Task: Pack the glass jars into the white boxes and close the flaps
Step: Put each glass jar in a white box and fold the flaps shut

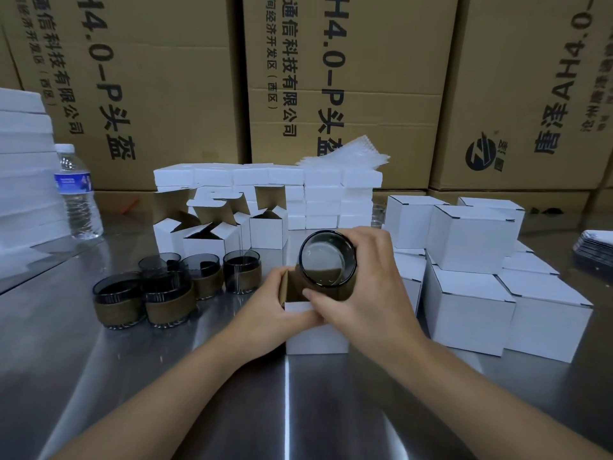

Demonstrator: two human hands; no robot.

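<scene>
Your left hand point(275, 307) grips the open white cardboard box point(316, 340) on the shiny steel worktop point(232, 393), pinching its near flap. Your right hand point(361, 287) is curled round the smoked dark glass jar point(326, 257), directly over the opening, axis tilted, mouth towards you, base leading.

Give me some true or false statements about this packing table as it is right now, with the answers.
1. The right hand holds a glass jar tilted at the mouth of an open white box. True.
2. The left hand hangs free, apart from that box. False: it grips the box's side.
3. A capped water bottle stands at the left of the metal table. True.
4. The waiting jars left of the hands are already boxed. False: they stand bare on the table.
5. The stacked boxes at the right have open flaps. False: they are closed.
</scene>
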